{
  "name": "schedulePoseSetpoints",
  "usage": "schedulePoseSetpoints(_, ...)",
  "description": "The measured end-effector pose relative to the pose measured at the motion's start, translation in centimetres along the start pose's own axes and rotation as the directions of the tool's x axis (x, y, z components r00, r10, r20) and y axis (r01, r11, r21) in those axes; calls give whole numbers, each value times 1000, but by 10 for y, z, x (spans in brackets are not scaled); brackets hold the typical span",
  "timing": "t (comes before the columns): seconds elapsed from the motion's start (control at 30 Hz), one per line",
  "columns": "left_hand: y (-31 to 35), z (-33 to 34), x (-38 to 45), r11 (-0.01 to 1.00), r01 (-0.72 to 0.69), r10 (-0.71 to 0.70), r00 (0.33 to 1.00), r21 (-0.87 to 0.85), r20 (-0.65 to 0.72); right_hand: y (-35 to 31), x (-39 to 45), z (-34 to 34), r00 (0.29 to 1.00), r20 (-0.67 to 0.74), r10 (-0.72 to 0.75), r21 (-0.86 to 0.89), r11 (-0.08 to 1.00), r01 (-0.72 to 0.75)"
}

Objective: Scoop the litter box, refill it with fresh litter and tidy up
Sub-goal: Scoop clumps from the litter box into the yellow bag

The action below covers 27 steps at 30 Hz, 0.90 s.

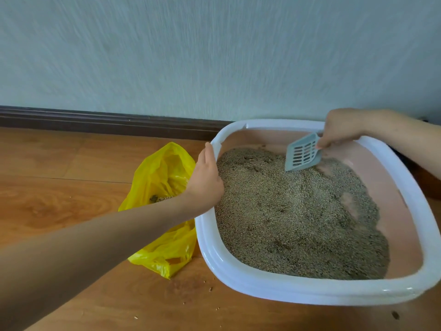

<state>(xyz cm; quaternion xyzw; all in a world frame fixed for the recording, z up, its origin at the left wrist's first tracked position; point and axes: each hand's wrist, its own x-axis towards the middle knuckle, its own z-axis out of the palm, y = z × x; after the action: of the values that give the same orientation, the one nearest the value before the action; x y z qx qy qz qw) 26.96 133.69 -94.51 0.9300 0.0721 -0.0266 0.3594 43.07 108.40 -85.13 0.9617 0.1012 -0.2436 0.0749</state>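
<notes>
- Litter box (pixel 238 278): white rim, pink inside, sits on the wood floor (pixel 59 187) against the wall (pixel 214 56). It looks tipped or shoved a little, since the litter (pixel 298 216) is heaped toward the near-left side and bare pink bottom shows along the far-right wall.
- Left hand (pixel 206 180): on the box's left rim, thumb up along the edge, palm against the outside. The fingers are hidden behind the rim, so I cannot tell whether they curl over it. It reads as steadying the box.
- Right hand (pixel 338 130): over the far-right corner, fingers pinching the handle of a pale blue slotted scoop (pixel 301 154).
- Scoop: blade angled down, front edge just touching the litter at the far end. Nothing visible riding on it.
- Yellow plastic bag (pixel 164 187): lies open on the floor just left of the box, touching its side. A dark clump and some grains sit inside, so at least 1 load has gone in.
- Loose grains scattered on the floor near the box's front.
- Step in hand, by my reading: scooping, still early in the task. No fresh litter in view.
- Next move calls for pushing the blade under the surface, lifting level, shaking the clean grains through the slots, then carrying across to the bag without spilling.
</notes>
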Motion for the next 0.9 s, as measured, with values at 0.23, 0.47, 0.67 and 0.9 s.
schedulePoseSetpoints(0.23, -4, 0, -2, 941, -250, 260, 965, 230, -15, -18, 19, 24, 984, 89, -156, 253, 959, 129)
schedulePoseSetpoints(0.47, -26, -10, 4, 770, -541, 490, 841, 338, 229, -42, 34, 50, 963, 78, -257, 488, 852, 188)
schedulePoseSetpoints(0.67, -27, -10, 3, 756, -538, 490, 843, 372, 224, -67, 31, 88, 965, -55, -257, 602, 763, 237)
schedulePoseSetpoints(0.9, -25, -10, 4, 736, -533, 478, 846, 418, 237, -95, 10, 137, 979, -190, -67, 825, 530, 196)
